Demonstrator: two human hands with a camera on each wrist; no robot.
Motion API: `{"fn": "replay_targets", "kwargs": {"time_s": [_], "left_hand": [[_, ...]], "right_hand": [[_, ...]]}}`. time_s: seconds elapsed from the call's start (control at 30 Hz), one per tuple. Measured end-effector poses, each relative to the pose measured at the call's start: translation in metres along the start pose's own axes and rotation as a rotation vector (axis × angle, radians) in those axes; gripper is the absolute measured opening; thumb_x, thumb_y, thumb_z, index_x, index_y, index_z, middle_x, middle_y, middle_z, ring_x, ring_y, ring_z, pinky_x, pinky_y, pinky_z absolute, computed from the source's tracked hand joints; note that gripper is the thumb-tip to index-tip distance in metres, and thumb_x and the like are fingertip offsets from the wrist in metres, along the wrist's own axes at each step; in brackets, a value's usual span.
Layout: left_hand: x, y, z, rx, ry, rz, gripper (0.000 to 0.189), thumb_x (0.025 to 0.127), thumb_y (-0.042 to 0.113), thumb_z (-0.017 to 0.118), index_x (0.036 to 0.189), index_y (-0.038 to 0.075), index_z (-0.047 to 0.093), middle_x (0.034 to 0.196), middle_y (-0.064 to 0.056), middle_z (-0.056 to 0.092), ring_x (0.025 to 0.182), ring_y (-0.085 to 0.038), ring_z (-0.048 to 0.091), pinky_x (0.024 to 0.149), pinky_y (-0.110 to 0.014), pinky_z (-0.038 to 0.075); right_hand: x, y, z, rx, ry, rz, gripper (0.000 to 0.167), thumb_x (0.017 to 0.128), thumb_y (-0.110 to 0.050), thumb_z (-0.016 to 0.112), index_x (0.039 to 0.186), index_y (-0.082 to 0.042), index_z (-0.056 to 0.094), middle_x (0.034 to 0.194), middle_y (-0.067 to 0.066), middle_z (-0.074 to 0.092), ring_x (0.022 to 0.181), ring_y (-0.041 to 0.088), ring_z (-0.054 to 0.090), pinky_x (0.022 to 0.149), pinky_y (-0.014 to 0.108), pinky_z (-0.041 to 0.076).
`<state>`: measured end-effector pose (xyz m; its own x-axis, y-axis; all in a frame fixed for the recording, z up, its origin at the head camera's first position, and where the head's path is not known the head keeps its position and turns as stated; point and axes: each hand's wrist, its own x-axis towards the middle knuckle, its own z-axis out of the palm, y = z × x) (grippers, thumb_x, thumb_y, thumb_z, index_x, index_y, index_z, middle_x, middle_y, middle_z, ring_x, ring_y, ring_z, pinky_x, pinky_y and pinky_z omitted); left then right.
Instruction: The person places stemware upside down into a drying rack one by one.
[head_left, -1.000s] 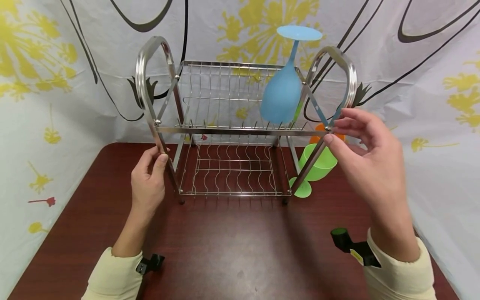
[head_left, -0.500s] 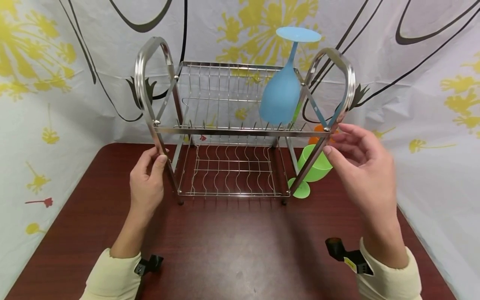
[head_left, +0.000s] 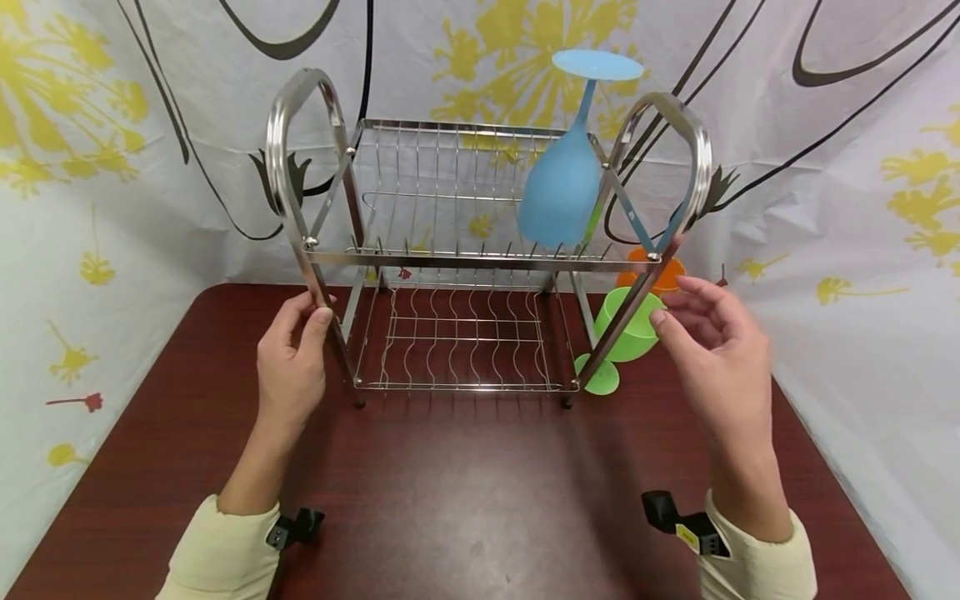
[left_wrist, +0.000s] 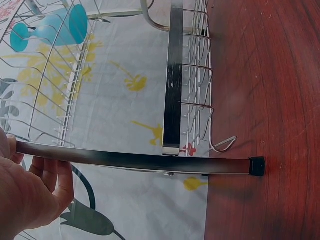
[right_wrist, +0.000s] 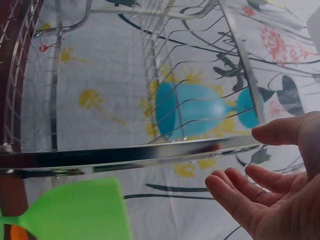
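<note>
A two-tier metal dish rack (head_left: 480,263) stands on the table. My left hand (head_left: 292,358) pinches its front left post between thumb and fingers, seen also in the left wrist view. A blue plastic goblet (head_left: 561,196) sits upside down on the upper tier's right end. Just right of the rack's front right post, my right hand (head_left: 723,367) hovers with relaxed, parted fingers and holds nothing. Nearest to it is a green goblet (head_left: 636,337), standing upright beside the rack and partly hidden by the post. An orange cup-like vessel (head_left: 670,275) shows behind the green goblet.
The dark red wooden table (head_left: 465,492) spreads in front of the rack. A white sheet (head_left: 847,350) with yellow flower prints hangs behind and along both sides. Wire slots (head_left: 465,329) line the lower tier.
My right hand has come down along the right post and moved off it, toward the green goblet. The left hand keeps its pinch on the left post.
</note>
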<state>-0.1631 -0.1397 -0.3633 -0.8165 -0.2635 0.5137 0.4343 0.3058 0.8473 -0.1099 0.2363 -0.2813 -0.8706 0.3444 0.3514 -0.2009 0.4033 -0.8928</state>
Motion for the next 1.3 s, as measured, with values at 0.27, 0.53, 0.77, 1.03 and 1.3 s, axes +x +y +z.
{"fn": "replay_targets", "kwargs": {"time_s": [0.27,0.53,0.77,1.03,1.3], "left_hand": [[0.000,-0.001,0.000,0.001,-0.001,0.000,0.022,0.098,0.014,0.058,0.111,-0.001,0.067,0.091,0.014,0.060,0.082,-0.006,0.056,0.074,-0.018,0.044],[0.000,-0.002,0.001,-0.015,0.003,0.003,0.021,0.097,0.012,0.059,0.111,-0.001,0.067,0.091,0.011,0.061,0.083,-0.007,0.057,0.075,-0.017,0.045],[0.000,-0.003,0.001,-0.023,0.002,0.008,0.020,0.097,0.010,0.059,0.112,-0.002,0.066,0.091,0.012,0.060,0.083,-0.006,0.057,0.074,-0.016,0.045],[0.001,-0.002,0.001,-0.020,0.006,0.010,0.021,0.097,0.011,0.059,0.111,-0.003,0.066,0.089,0.014,0.060,0.081,-0.005,0.057,0.073,-0.016,0.045],[-0.001,-0.003,0.002,-0.026,0.012,-0.006,0.021,0.097,0.011,0.059,0.111,-0.003,0.066,0.091,0.011,0.061,0.082,-0.005,0.057,0.074,-0.015,0.046]], "right_hand": [[-0.003,0.022,0.003,-0.105,0.015,0.114,0.039,0.090,-0.021,0.069,0.129,-0.021,0.061,0.117,-0.003,0.061,0.098,0.004,0.063,0.076,0.012,0.048],[-0.003,0.040,0.005,-0.149,0.023,0.173,0.046,0.088,-0.021,0.071,0.133,-0.022,0.058,0.126,-0.001,0.059,0.105,0.006,0.060,0.085,0.015,0.050],[-0.001,0.054,0.006,-0.161,0.051,0.170,0.051,0.087,-0.016,0.072,0.135,-0.019,0.056,0.130,0.005,0.056,0.113,0.014,0.058,0.094,0.024,0.050],[0.000,0.069,0.008,-0.196,0.070,0.192,0.056,0.087,-0.015,0.072,0.139,-0.015,0.051,0.132,0.006,0.052,0.117,0.018,0.056,0.094,0.025,0.051],[0.006,0.087,0.013,-0.234,0.018,0.235,0.079,0.085,-0.020,0.074,0.151,-0.017,0.031,0.143,0.009,0.044,0.126,0.023,0.050,0.102,0.040,0.046]]}}
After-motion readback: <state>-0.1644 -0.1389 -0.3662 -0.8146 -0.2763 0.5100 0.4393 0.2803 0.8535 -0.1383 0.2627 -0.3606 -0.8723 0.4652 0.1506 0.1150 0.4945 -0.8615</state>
